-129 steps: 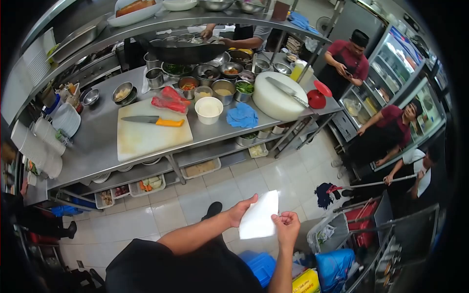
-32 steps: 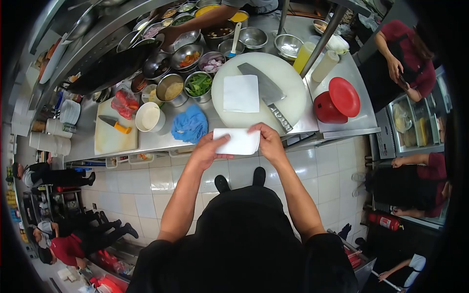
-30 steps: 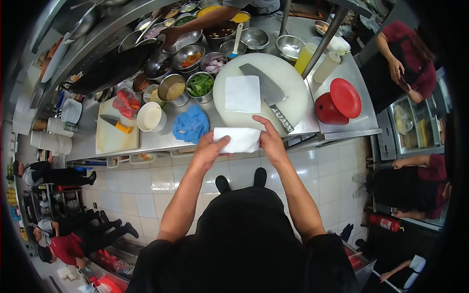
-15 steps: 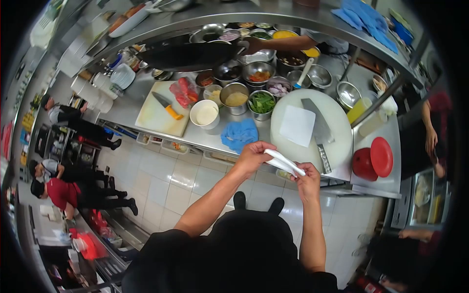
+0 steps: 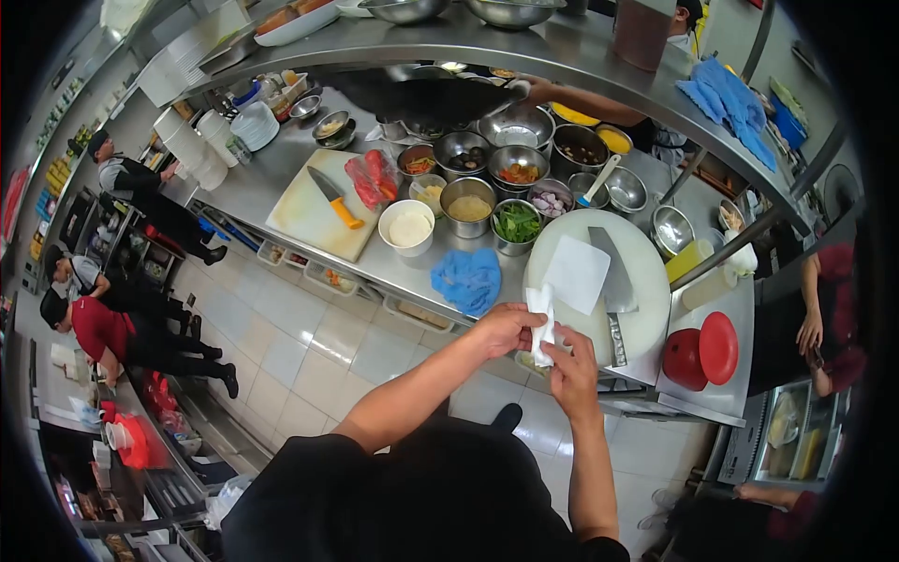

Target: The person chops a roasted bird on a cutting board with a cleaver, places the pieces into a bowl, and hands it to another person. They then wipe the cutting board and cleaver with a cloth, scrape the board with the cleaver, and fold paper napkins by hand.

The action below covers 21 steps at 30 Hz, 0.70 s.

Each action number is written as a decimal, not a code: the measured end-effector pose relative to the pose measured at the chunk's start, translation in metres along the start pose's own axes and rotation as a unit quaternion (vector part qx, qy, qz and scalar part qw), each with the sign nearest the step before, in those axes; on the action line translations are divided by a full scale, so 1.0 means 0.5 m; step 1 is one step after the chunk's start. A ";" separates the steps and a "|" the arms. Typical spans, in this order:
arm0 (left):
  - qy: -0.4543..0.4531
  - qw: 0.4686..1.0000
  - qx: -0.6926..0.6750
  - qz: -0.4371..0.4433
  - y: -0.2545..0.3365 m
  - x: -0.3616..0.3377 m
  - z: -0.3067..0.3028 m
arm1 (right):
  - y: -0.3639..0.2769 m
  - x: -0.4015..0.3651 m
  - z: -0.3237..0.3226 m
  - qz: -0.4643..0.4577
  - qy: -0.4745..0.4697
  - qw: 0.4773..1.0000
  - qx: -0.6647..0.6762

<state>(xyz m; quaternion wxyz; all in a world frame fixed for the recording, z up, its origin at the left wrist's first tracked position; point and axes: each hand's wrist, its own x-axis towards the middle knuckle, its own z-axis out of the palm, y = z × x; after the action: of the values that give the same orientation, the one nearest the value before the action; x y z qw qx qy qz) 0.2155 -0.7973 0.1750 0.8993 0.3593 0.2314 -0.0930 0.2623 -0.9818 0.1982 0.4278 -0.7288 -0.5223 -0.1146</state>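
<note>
Both hands are closed on a folded strip of white paper or cloth (image 5: 540, 323), held upright in front of the counter's edge. My left hand (image 5: 510, 330) pinches its middle from the left. My right hand (image 5: 573, 370) grips the lower right side. Just beyond lies a round white cutting board (image 5: 551, 236), which carries a flat white sheet (image 5: 575, 274) and a cleaver (image 5: 613, 281) with its handle toward me. A crumpled blue cloth (image 5: 466, 281) sits near my left hand, on the counter.
A rectangular board (image 5: 304, 220) holds an orange-handled knife (image 5: 335, 199). Beside it are a white tub (image 5: 406, 228) and several steel bowls of ingredients. A metal shelf (image 5: 449, 51) crosses overhead. Across the counter, another person's arm reaches to a dark wok (image 5: 421, 98). Co-workers stand left and right.
The folded white strip has turned from slanting sideways to upright, with my hands closer together around it. The camera view has shifted, and the wok has moved slightly away.
</note>
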 end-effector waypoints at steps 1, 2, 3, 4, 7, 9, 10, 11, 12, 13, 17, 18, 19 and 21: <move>-0.008 0.999 0.031 0.019 -0.001 -0.004 0.009 | 0.010 0.006 -0.005 -0.016 -0.016 1.000 0.020; -0.017 0.997 0.063 0.038 -0.001 -0.006 0.017 | 0.014 0.011 -0.006 -0.012 -0.014 1.000 0.016; -0.023 0.997 0.064 0.031 -0.002 -0.009 0.024 | 0.013 0.014 -0.006 0.096 -0.016 0.992 0.081; -0.035 0.993 0.091 0.069 -0.005 -0.013 0.029 | 0.010 0.014 -0.007 0.208 -0.015 0.968 0.143; -0.096 0.983 0.109 0.115 -0.025 -0.003 0.023 | 0.014 0.028 -0.012 0.357 0.039 0.879 0.313; -0.060 0.962 0.194 0.184 -0.018 -0.029 0.069 | 0.027 0.026 -0.001 0.369 0.068 0.852 0.365; -0.074 0.963 0.196 0.172 -0.021 -0.023 0.070 | 0.021 0.018 -0.002 0.378 0.081 0.851 0.356; -0.005 0.975 0.162 0.153 -0.018 -0.017 0.069 | 0.016 0.018 -0.001 0.335 0.057 0.883 0.323; 0.067 0.980 0.129 0.137 -0.013 -0.013 0.068 | 0.014 0.020 -0.001 0.289 0.030 0.912 0.290; 0.063 0.980 0.132 0.135 -0.005 -0.012 0.069 | 0.007 0.026 -0.007 0.290 0.034 0.912 0.288; 0.014 0.991 0.088 0.103 -0.008 -0.001 0.046 | 0.007 0.017 -0.012 0.134 0.056 0.989 0.041; -0.013 0.992 0.054 0.115 -0.018 0.012 0.039 | 0.019 0.011 -0.011 0.162 0.066 0.981 0.084; -0.017 0.992 0.058 0.109 -0.020 0.007 0.053 | 0.021 0.012 -0.016 0.167 0.071 0.980 0.081; -0.059 0.978 0.098 0.171 -0.023 -0.006 0.081 | 0.024 0.019 -0.027 0.302 0.078 0.912 0.265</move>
<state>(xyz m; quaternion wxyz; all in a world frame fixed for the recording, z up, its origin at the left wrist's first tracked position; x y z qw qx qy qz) 0.2231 -0.8335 0.1951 0.8743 0.4742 0.1023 0.0190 0.2804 -0.9867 0.2061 0.6586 -0.7006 -0.2531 0.1061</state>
